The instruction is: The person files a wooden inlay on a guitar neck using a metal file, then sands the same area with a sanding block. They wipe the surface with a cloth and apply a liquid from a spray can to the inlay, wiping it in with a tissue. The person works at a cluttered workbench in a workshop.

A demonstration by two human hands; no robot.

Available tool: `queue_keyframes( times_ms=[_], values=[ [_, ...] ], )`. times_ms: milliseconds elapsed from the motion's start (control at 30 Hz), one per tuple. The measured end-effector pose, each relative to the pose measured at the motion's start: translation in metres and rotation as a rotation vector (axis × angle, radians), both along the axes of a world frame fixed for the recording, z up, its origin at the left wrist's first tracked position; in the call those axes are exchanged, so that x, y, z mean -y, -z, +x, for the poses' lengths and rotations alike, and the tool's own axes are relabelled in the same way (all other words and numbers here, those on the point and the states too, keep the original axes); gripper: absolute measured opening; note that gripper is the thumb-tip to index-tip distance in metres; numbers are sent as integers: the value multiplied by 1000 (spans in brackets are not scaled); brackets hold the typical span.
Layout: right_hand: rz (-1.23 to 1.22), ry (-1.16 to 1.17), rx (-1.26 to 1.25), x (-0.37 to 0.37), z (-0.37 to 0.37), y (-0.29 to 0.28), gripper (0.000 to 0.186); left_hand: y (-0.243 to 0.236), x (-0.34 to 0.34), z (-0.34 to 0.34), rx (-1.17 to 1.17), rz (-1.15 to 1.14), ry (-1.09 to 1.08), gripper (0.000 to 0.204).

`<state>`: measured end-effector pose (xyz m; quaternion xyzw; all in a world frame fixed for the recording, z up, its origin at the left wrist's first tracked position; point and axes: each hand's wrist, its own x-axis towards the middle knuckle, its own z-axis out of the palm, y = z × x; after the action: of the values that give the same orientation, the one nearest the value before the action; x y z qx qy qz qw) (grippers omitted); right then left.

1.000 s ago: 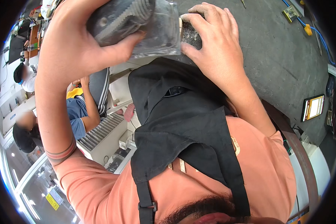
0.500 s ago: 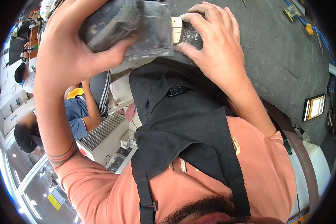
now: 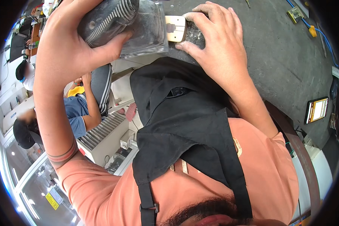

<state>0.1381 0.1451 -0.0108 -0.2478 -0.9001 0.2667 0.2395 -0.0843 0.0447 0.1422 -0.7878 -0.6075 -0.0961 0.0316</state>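
Observation:
My left hand [image 3: 69, 45] is wrapped round a dark handheld power tool [image 3: 111, 22] with a ribbed, dusty housing. A square, clear plastic base [image 3: 148, 34] juts from the tool's right side, over the dark worktop. Right beside that base lies a small pale block [image 3: 176, 28] with small holes and a darker recess; its left end may run under the plastic. My right hand [image 3: 220, 37] pinches the block's right end, thumb at the near corner and forefinger at the far one. Dust coats these fingertips. The tool's working end is hidden.
The grey worktop [image 3: 275, 56] curves round on the right. On it lie a phone with a lit screen [image 3: 316, 110], a blue cable [image 3: 326, 37] and a yellow-green tool [image 3: 295, 14]. A seated person in a blue shirt [image 3: 77, 113] is at the left.
The power tool has shifted slightly left, with my left hand. More of the pale block now shows beside the plastic base, including its recess. My right hand has barely moved.

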Motion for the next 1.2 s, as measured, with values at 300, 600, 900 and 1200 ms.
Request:
queue_keyframes(
  times_ms=[300,600,900,1200],
  values=[
    [47,26,1,1,2,2,51,31,-27,-27,160,126,291,85],
    [28,6,-8,2,0,0,50,4,-10,3,52,-2,62,83],
    [126,-5,23,2,0,4,61,-9,3,4,36,-21,9,81],
    [131,80,-31,-1,-2,24,56,-17,-7,-5,142,18,116,86]
  ],
)
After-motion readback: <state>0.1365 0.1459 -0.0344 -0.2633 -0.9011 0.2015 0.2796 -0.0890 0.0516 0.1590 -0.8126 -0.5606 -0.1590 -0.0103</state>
